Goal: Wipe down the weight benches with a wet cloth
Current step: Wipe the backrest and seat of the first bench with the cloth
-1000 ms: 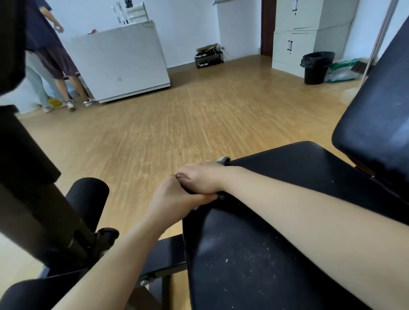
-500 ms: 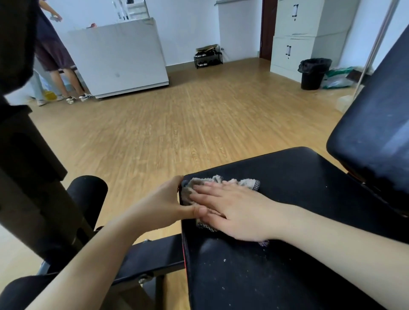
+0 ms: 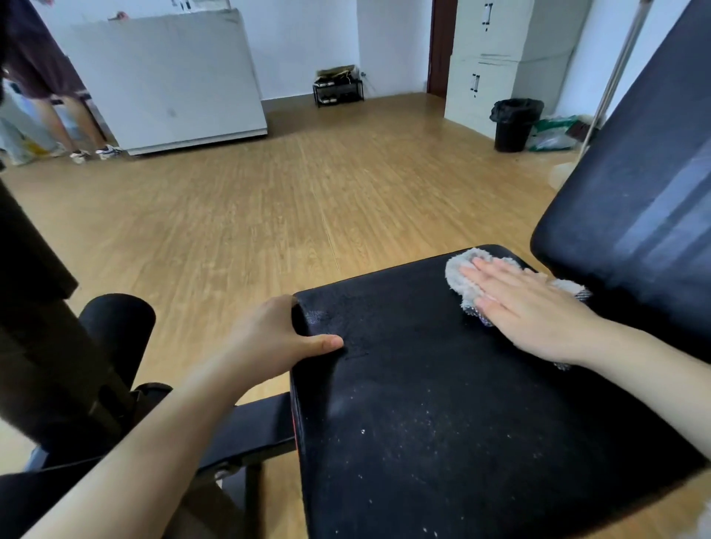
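The right hand (image 3: 534, 307) presses flat, fingers spread, on the grey cloth (image 3: 467, 275); the left hand (image 3: 277, 338) grips the bench (image 3: 442, 423) corner. Unheld, the cloth could bunch or slip off the far edge, leaving near white specks (image 3: 404, 419) unwiped.

We find no text, label, brand or number that we can read here; the papers on the far wall (image 3: 181, 4) are too small and blurred for us to make out.

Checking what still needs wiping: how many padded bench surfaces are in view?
2. The seat pad lies under both hands, with the cloth at its far corner; the backrest pad rises at right. Other pads may be outside the frame.
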